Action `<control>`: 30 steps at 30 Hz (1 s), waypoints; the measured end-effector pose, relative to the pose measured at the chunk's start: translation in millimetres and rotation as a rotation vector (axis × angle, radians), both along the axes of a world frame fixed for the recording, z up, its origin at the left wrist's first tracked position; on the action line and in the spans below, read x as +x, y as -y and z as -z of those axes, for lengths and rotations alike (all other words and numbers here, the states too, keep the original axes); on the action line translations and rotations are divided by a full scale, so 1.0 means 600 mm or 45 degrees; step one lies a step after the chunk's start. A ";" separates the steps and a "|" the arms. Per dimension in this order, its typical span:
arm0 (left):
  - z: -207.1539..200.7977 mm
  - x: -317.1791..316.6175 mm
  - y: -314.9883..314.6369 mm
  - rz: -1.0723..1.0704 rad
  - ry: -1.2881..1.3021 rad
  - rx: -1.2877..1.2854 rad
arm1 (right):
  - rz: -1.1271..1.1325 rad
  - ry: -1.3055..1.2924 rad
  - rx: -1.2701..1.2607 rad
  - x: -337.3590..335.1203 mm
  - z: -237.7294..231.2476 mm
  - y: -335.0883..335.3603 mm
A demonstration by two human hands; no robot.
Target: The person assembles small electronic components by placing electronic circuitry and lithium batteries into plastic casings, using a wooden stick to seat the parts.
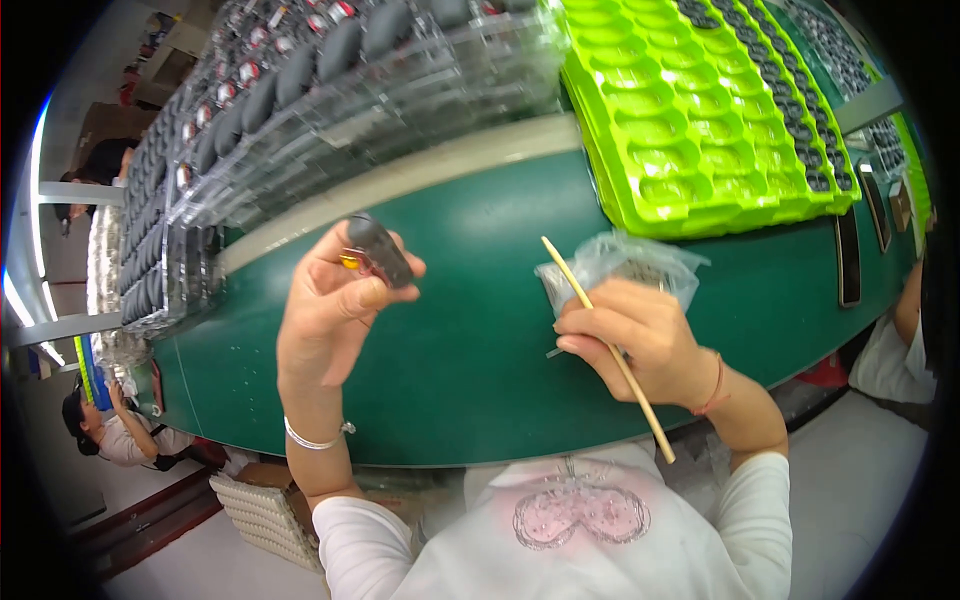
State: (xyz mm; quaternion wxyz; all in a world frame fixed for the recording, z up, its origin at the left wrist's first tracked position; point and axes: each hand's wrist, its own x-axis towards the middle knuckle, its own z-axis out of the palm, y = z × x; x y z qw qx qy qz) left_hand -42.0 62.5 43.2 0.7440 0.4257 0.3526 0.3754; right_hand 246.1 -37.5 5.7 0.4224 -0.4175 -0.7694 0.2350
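Between the thumb and fingers of my left hand (335,300) is a small dark rounded plastic housing (376,250), raised above the table. A bit of yellow and some thin red wire show at its left side. My right hand (635,335) is closed round a thin wooden stick (640,396), held like a pen, its upper tip pointing up and left. Just beyond that hand lies a clear plastic bag (640,262) on the green table; its contents are too blurred to name. The two hands are well apart.
Stacked clear trays (400,110) filled with dark parts stand at the back left. Bright green trays (700,140) with oval pockets, some holding black parts, sit at the back right. Phone-like slabs (848,258) lie at right. Another person (100,430) sits at far left.
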 end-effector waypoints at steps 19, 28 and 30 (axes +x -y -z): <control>0.034 0.042 0.066 0.058 -0.307 0.048 | -0.259 0.846 0.174 -0.035 0.004 0.027; 0.038 0.063 0.089 0.095 -0.237 -0.089 | 0.006 0.532 0.032 0.055 -0.036 0.010; 0.042 0.066 0.091 0.133 -0.198 -0.141 | 0.039 0.481 0.063 0.061 -0.035 0.010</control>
